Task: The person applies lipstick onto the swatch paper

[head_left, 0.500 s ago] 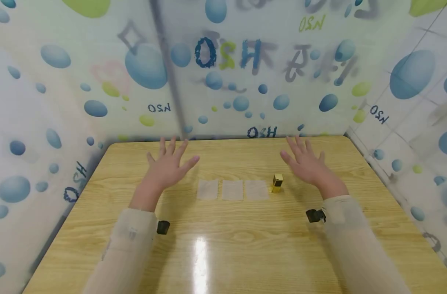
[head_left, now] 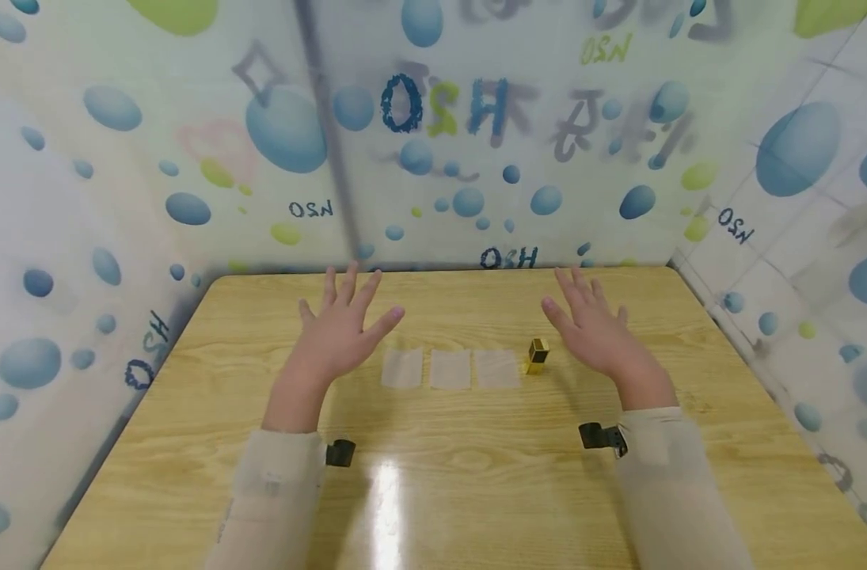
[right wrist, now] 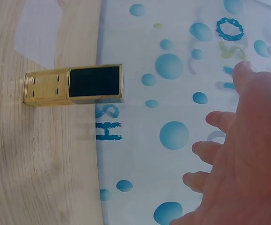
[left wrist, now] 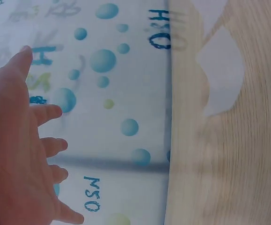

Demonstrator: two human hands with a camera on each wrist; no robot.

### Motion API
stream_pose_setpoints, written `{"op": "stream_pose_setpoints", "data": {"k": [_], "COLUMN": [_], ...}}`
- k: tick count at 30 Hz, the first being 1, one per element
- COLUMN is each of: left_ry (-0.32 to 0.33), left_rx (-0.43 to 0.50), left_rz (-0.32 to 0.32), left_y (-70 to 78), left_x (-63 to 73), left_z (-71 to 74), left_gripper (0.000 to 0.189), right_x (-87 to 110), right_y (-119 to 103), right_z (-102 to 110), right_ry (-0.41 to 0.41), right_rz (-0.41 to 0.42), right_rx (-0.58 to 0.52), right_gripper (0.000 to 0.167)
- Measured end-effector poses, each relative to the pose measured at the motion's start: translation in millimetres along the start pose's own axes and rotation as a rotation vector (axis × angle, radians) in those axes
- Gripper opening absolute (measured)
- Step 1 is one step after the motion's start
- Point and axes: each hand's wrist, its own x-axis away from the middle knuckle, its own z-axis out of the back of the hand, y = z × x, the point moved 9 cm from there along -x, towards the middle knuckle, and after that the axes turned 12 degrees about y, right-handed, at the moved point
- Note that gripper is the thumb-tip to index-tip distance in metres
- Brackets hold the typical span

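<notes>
My left hand (head_left: 333,340) is held above the table to the left of three pale square sheets, fingers spread and holding nothing. On the other side, my right hand (head_left: 595,336) hovers with its fingers spread, also bare. Between it and the sheets stands a small upright gold tube (head_left: 538,355), square in section with a black panel on its upper part, like a lipstick case; the right wrist view shows this gold tube (right wrist: 48,88) apart from my fingers. The left sheet (head_left: 402,369), middle sheet (head_left: 450,370) and right sheet (head_left: 497,370) lie flat in a row.
The wood-grain table (head_left: 447,483) reaches back to a wall covering (head_left: 433,182) printed with blue and green drops. More of this covering rises on both sides. A dark wrist camera (head_left: 341,453) sits at the left cuff, another wrist camera (head_left: 599,436) at the right.
My left hand and forearm have shifted a little to the right. The right forearm has moved slightly left, its hand nearly still. The sheets and gold tube stay in place.
</notes>
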Motion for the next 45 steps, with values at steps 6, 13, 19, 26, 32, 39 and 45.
{"op": "stream_pose_setpoints", "data": {"k": [6, 13, 19, 26, 32, 39, 45], "left_ry": [0.012, 0.021, -0.009, -0.014, -0.014, -0.058, -0.062], "left_rx": [-0.040, -0.046, -0.028, -0.016, -0.002, 0.015, 0.038], "left_rz": [0.015, 0.030, 0.047, 0.042, 0.020, -0.023, -0.048], "left_y": [3.4, 6.8, 9.8, 14.6, 18.8, 28.6, 35.3], "left_x": [13.4, 28.5, 39.8, 46.2, 49.7, 49.5, 54.0], "left_z": [0.1, -9.1, -29.8, -42.1, -49.0, -58.5, -64.2], "left_gripper": [0.094, 0.093, 0.094, 0.091, 0.082, 0.075, 0.071], "right_x": [12.7, 20.8, 28.7, 35.0, 35.1, 33.0, 35.5], "right_y": [-5.6, -6.1, -1.8, 5.4, 7.9, 9.1, 10.9], "right_z": [-9.1, -20.2, -34.6, -50.1, -55.6, -58.3, -60.3], "right_ry": [0.013, 0.027, 0.041, 0.036, 0.040, 0.047, 0.056], "right_rz": [0.004, 0.001, 0.000, -0.016, -0.005, -0.002, -0.041], "right_rx": [0.017, -0.001, -0.067, -0.071, -0.065, -0.084, -0.090], "right_gripper": [0.083, 0.082, 0.084, 0.086, 0.084, 0.079, 0.068]}}
